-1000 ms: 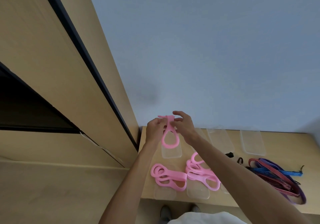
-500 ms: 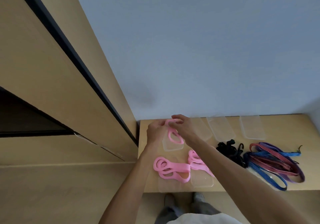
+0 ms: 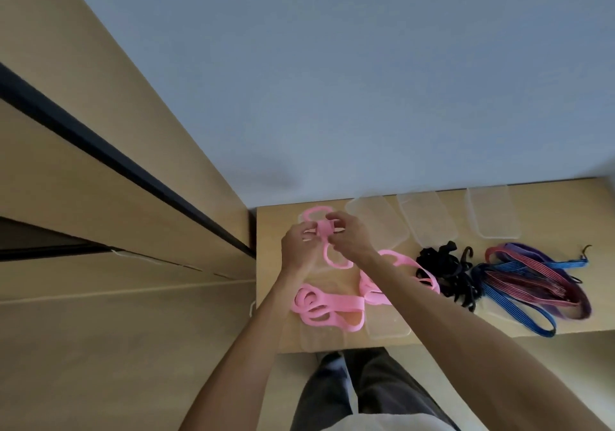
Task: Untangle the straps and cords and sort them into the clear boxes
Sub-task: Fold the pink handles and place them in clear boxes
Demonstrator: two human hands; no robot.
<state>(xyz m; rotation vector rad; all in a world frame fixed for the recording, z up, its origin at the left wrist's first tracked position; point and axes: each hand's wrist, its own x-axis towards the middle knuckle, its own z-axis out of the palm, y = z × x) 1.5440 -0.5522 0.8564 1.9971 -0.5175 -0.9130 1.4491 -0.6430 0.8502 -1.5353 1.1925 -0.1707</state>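
Both hands meet over the far left part of the wooden bench (image 3: 565, 197). The left hand (image 3: 299, 247) and the right hand (image 3: 352, 237) each pinch the folded middle of a pink strap (image 3: 324, 229), fingers curled on it from either side. One loop of that strap rises toward 12 o'clock from the hands, another hangs toward 6 o'clock over a clear box (image 3: 319, 277) lying beneath them.

At 6 o'clock from the hands a second pink strap (image 3: 316, 307) lies coiled across another clear box (image 3: 319, 340) at the near edge. Just beside it, toward 3 o'clock, a third pink strap (image 3: 406, 270) sprawls partly under the right forearm and over one more clear box (image 3: 389, 327).

Farther toward 3 o'clock sits a black tangle of cords (image 3: 446, 270) with hooks, touching a bundle of blue, red and purple elastic cords (image 3: 532, 274). Along the far edge, against the blue wall (image 3: 332, 81), three clear boxes (image 3: 429, 217) stand in a row, well apart from the near ones. Tan cabinet panels (image 3: 100, 197) fill the 9 o'clock side
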